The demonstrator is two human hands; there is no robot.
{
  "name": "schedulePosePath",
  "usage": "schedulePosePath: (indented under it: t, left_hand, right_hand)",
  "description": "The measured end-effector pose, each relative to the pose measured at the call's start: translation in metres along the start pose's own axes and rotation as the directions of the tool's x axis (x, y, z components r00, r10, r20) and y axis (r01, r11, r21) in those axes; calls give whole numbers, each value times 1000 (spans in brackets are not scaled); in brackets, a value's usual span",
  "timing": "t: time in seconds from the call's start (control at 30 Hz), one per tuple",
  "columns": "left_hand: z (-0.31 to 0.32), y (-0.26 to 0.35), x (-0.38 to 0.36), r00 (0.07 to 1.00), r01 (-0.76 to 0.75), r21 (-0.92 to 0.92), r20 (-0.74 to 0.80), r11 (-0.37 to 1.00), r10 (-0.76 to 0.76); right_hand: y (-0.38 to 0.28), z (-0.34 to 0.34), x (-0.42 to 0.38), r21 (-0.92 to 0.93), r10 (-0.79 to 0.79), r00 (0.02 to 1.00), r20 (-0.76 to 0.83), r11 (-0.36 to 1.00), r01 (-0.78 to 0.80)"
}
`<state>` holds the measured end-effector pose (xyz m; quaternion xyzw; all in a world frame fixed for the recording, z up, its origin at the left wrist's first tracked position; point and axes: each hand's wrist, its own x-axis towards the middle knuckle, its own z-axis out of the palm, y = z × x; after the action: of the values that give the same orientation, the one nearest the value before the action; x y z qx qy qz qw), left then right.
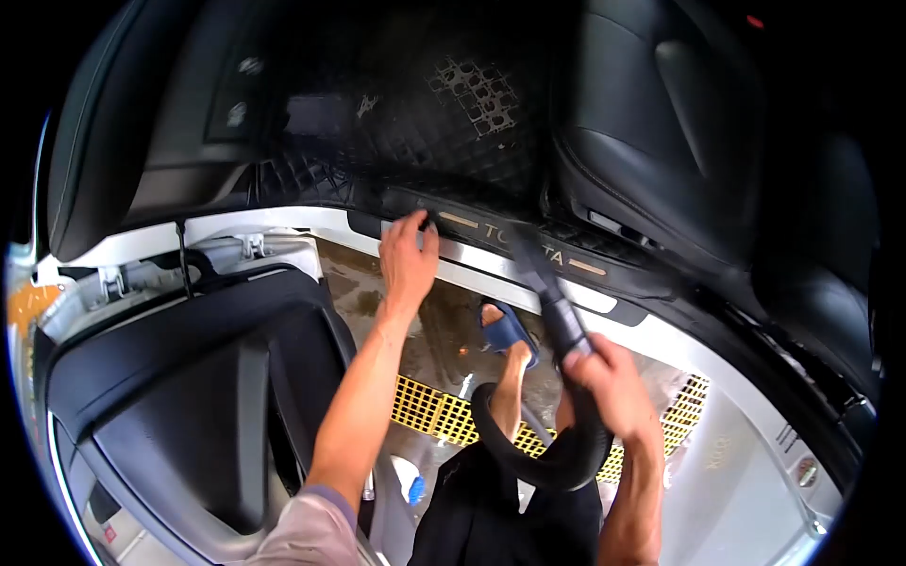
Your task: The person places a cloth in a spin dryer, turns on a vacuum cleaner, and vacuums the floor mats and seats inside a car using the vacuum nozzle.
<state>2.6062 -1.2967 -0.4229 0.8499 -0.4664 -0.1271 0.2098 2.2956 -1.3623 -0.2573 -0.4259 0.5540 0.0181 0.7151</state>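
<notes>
Right hand: closed round vacuum nozzle, presumably angled so its tip reaches the Toyota sill plate; left hand: fingers half-curled at the plate, hold unclear

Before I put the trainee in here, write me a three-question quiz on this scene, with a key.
1. Multiple choice: what does the right grip hold?
A) a spray bottle
B) a black nozzle on a hose
C) a sponge

2. True or false: the left grip is at the lettered sill strip.

3. Fill in: the sandal below the sill is ____ in colour.

Key: 1. B; 2. true; 3. blue.
</notes>
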Motion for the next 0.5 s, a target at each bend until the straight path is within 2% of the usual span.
schedulePosePath:
  t: [0.07,0.1,0.13,0.17,0.2,0.27,0.3,0.33,0.4,0.43,0.47,0.5]
  left_hand:
    - [4,-11,29,991,-117,129,-45,985,124]
    - [4,-17,41,990,-135,145,-27,980,140]
    - [2,-21,54,994,-102,222,54,970,92]
    - [2,-24,71,992,-78,301,121,950,43]
    - [4,-28,90,992,-96,320,110,943,63]
    - [7,-43,108,947,-320,371,116,872,299]
    - [8,-44,122,971,-128,222,226,967,77]
    - [12,-46,130,967,-148,234,237,961,91]
    - [19,-49,145,955,16,339,273,941,-115]
    - [27,-50,145,962,67,327,230,943,-148]
    - [40,-55,139,996,13,443,71,896,-49]
    - [44,-57,137,999,31,406,24,913,-44]
  right_hand:
    - [-7,10,-5,-77,-50,994,98,995,58]
    - [-12,10,8,-17,-77,996,46,997,78]
    - [-7,8,32,175,-18,999,30,984,13]
    - [-16,5,49,419,6,997,83,907,-40]
    - [-29,6,71,627,5,989,148,773,-97]
    - [-39,23,128,436,-293,954,59,867,239]
    - [-49,35,140,239,-314,949,4,922,304]
    - [-62,42,156,24,-352,935,-48,935,353]
    - [-98,32,176,22,-336,941,-36,941,336]
    - [-105,41,206,66,-370,894,-251,915,398]
    - [-111,41,236,71,-407,843,-351,886,458]
    - [-122,51,266,58,-375,810,-452,893,446]
